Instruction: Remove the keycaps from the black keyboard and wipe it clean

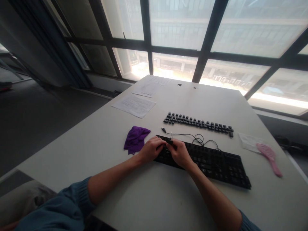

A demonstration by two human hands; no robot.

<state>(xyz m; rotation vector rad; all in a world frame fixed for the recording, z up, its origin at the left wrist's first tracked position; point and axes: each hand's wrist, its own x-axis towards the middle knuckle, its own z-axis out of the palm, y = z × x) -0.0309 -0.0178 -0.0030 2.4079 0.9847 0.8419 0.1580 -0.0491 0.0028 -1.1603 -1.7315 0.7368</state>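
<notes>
Keyboard (216, 163), left end, under your two grips.
Left grip (151, 149), right grip (179, 152): fingers curled on keys, hold cannot be told; cloth (136, 138) just left, keycaps (198, 123) beyond.

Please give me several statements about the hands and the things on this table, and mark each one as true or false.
1. The left hand and the right hand are both at the left end of the keyboard. True.
2. The cloth lies to the right of the keyboard. False: it lies to its left, near the left hand.
3. A row of loose keycaps lies beyond the keyboard. True.
4. The right hand holds the brush. False: the brush lies on the table at the right, away from both hands.
</notes>
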